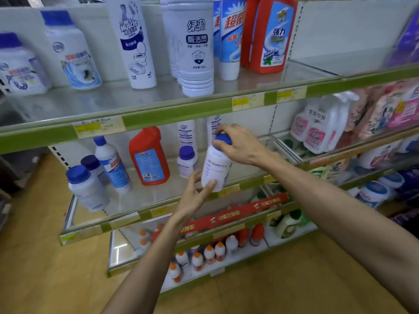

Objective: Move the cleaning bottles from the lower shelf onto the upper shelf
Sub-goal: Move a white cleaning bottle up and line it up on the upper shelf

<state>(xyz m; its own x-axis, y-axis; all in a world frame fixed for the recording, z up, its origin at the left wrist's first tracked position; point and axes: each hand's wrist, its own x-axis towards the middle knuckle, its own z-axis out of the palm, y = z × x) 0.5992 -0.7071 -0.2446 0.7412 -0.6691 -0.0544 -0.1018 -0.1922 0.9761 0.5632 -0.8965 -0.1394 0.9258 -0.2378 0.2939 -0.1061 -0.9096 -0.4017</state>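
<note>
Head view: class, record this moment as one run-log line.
white bottle: tilted, held in front of lower shelf | right hand: grips blue cap | left hand: touches base | upper shelf: bottle not yet placed

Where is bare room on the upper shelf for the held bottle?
Upper shelf is bare along its front, left of the ribbed white bottle, before the Mr Muscle bottle; also right of the red bottle. Crowded between ribbed and red.

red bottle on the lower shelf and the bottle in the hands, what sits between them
In the head view, a small purple-capped white bottle stands between the red bottle and the held bottle.
</note>
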